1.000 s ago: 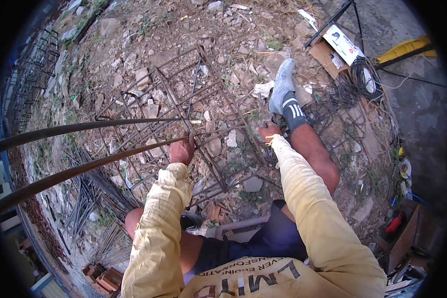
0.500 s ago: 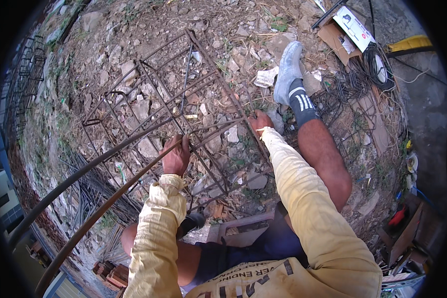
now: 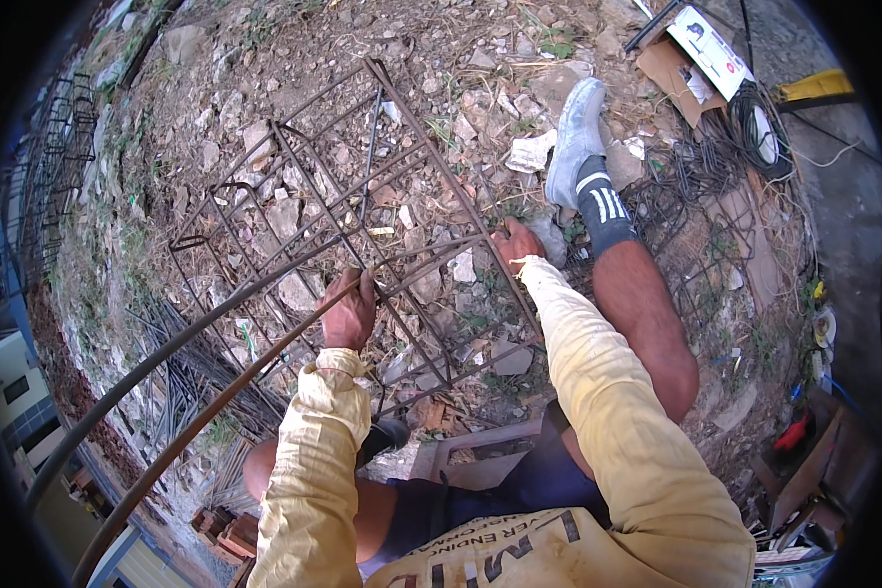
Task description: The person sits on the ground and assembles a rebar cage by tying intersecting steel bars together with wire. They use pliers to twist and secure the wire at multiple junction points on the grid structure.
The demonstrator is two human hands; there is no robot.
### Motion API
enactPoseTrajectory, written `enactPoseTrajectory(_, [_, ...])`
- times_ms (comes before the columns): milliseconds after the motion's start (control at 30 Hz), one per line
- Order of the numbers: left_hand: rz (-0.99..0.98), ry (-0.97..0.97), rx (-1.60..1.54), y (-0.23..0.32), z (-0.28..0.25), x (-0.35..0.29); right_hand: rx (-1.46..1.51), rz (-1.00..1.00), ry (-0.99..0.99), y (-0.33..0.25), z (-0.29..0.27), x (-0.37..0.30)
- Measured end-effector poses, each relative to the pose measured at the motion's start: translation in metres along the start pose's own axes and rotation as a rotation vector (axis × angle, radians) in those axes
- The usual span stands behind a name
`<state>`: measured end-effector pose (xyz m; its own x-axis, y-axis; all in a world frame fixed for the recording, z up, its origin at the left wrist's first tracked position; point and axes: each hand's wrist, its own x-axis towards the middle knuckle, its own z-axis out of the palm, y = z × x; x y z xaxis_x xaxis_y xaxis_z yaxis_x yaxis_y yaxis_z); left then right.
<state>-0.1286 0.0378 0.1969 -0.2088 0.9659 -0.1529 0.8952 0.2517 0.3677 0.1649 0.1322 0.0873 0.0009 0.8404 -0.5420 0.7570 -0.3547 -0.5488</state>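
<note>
At lower left, a dark bar [image 3: 157, 354] and a brown bar [image 3: 196, 423] are seen rising toward the centre; if their far ends were knocked, the brown one could be wrenched from the left hand [image 3: 348, 312], by which it appears to be pinched between thumb and fingers. Across the centre, the steel cage [image 3: 456, 186] is laid on rubble [image 3: 284, 59]; it could be tipped or rocked by uneven stones. Just right of centre, the right hand [image 3: 517, 245] is curled at the cage's side; whether a bar is gripped cannot be told, but fingers could be trapped there if the cage were shifted. At upper right, the shoe [image 3: 576, 137] could be snagged by the nearby wire tangle [image 3: 681, 181].
</note>
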Motion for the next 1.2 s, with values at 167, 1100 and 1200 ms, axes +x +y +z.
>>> enactPoseTrajectory(167, [0.012, 0.007, -0.023, 0.004, -0.003, -0.001, 0.005, 0.026, -0.068, -0.003, -0.005, 0.001])
enactPoseTrajectory(1100, [-0.133, -0.097, 0.047, 0.017, -0.013, 0.002, -0.054, 0.009, -0.118, -0.003, -0.007, 0.009])
enactPoseTrajectory(1200, [-0.115, -0.056, 0.066, 0.016, -0.013, -0.005, -0.052, 0.030, -0.144, -0.007, -0.008, 0.007])
